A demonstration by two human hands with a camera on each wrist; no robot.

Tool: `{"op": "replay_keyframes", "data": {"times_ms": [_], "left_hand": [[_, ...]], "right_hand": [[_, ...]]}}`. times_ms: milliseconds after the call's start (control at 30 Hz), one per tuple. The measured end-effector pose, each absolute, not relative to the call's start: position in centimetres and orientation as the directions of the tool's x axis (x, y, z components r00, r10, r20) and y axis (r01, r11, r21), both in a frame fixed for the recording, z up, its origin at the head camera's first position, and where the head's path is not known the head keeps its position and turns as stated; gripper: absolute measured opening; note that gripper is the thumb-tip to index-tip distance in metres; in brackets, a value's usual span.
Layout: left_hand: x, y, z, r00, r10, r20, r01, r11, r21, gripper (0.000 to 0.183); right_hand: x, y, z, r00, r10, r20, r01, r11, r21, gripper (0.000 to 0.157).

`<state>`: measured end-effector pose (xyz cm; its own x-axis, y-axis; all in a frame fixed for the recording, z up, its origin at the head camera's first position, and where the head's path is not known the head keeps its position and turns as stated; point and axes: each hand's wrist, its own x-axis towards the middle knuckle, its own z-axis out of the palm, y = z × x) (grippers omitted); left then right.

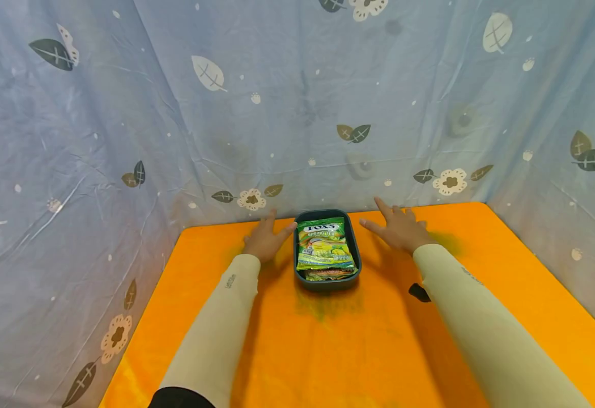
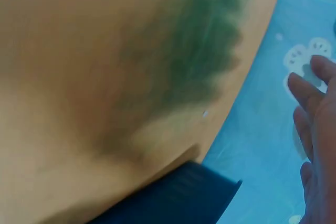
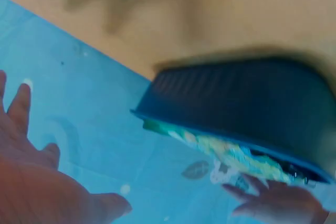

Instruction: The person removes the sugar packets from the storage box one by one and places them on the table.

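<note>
Near the back edge of an orange tabletop [image 1: 287,362], a dark rectangular tub [image 1: 328,286] stands between the person's two hands. In it lies a green packet [image 1: 325,243] (its printing reads FOX'S SPRING TEA), face up and filling most of the space inside the rim. Below its near end shows a strip of another wrapper [image 1: 328,275], with reddish-brown and green printing, mostly hidden.

The left hand [image 1: 267,238] is at the tub's left side, its fingers apart and clamped on nothing; the thumb reaches close to the rim, though whether it touches cannot be told. The right hand [image 1: 399,228] is on the other side with its fingers spread and its grip likewise free, a visible gap between its thumb and the tub.

Pale sleeves [image 1: 216,317] with small dark lettering cover both forearms. A small black piece [image 1: 420,292] shows beside the right one. Behind the table hangs a blue-grey curtain [image 1: 287,113] printed with leaves, flowers and paw marks, which continues along both sides.
</note>
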<state>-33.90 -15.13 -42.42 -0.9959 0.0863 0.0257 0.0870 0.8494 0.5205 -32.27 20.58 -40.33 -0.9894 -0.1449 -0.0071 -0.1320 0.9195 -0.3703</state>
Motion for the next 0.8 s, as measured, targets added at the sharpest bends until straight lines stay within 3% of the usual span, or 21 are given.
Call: {"op": "replay_keyframes", "data": {"times_ms": [200, 333, 533, 800], "left_hand": [[-34.0, -14.2, -43.5, -0.989, 0.144, -0.014, 0.095, 0.720, 0.687, 0.084], [-34.2, -13.7, -44.2, -0.984, 0.173, -0.046, 0.084, 0.674, 0.734, 0.075], [-34.0, -12.7, -44.5, -0.985, 0.164, -0.055, 0.061, 0.630, 0.774, 0.066], [-34.0, -11.5, -45.0, -0.984, 0.157, -0.086, 0.007, 0.512, 0.859, 0.057]], "right_hand": [[-32.0, 19.7, -39.6, -0.974, -0.224, -0.010, -0.164, 0.741, -0.651, 0.080], [-31.7, 19.4, -39.2, -0.966, -0.255, -0.054, -0.103, 0.561, -0.821, 0.067], [-32.0, 18.8, -39.0, -0.950, -0.305, -0.071, -0.051, 0.374, -0.926, 0.067], [-32.1, 17.9, -38.8, -0.939, -0.337, -0.064, -0.012, 0.219, -0.976, 0.065]]}}
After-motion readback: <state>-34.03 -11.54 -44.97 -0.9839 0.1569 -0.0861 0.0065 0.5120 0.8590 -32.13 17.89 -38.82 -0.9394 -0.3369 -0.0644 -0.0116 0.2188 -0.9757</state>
